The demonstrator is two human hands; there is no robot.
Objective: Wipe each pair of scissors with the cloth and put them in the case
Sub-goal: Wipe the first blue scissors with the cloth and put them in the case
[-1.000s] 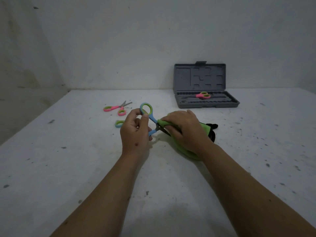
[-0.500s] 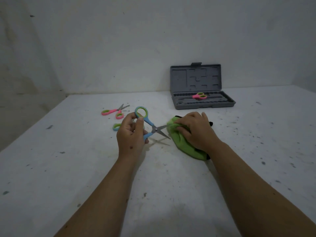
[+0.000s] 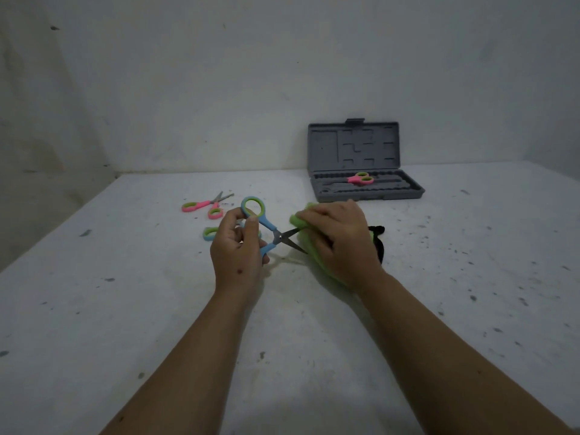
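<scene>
I held the blue scissors (image 3: 266, 229) open by their handles in my left hand (image 3: 237, 249); my right hand (image 3: 340, 240) gripped the green cloth (image 3: 306, 243) against the blades (mid-wipe). Next, the grey case (image 3: 367, 191) behind

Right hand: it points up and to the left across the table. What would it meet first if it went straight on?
The right hand, clutching the green cloth, would probably first meet the open blades of the blue scissors that the left hand holds; depth is unclear.
</scene>
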